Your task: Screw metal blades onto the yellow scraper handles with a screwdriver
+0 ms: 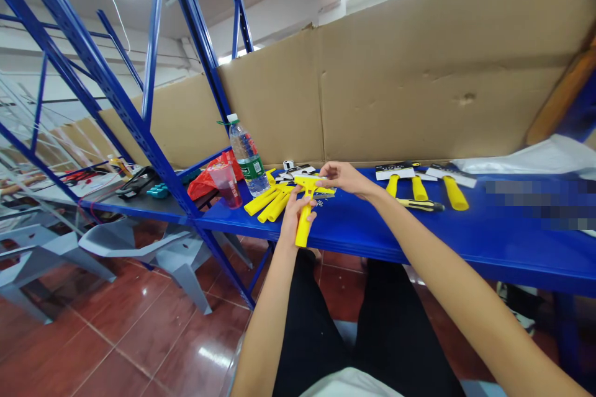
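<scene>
My left hand (290, 218) is closed around a yellow T-shaped scraper handle (303, 228), holding it tilted above the table's front edge with its wide head away from me. At the right end of that head, the fingers of my right hand (347, 177) are pinched together; whatever is between them is too small to make out. More yellow handles (266, 203) lie in a bunch left of my hands. Small metal bits, perhaps screws (320, 203), lie on the table just beyond the held handle.
On the blue table (470, 239), several yellow scrapers with labelled heads (454, 192) and a yellow-black screwdriver (421, 205) lie to the right. A water bottle (249, 158) and reddish cup (226, 186) stand left. Cardboard (419, 87) walls the back; plastic sheeting (535, 155) lies far right.
</scene>
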Motion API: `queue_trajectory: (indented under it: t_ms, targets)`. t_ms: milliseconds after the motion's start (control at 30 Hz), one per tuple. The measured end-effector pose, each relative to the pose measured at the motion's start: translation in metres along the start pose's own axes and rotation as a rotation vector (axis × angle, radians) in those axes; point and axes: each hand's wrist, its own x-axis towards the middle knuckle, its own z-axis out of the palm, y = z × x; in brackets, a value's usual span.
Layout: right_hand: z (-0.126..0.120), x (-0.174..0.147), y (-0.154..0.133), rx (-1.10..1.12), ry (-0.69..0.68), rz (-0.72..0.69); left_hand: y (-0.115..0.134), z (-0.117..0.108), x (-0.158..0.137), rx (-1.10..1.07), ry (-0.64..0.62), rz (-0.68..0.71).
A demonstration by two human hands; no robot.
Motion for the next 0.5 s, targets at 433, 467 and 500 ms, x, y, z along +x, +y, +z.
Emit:
queue_trajectory:
  t_ms: [433,467,500]
  targets:
    - [0.012,0.007,0.021,0.342,0.007,0.222,0.008,0.012,0.001,-0.266,0.115,-0.160]
    - [0.014,0.006,0.020,0.322,0.005,0.213,0.007,0.012,-0.001,-0.311,0.118,-0.168]
    - [0.014,0.005,0.019,0.299,0.001,0.204,0.007,0.012,-0.003,-0.354,0.122,-0.175]
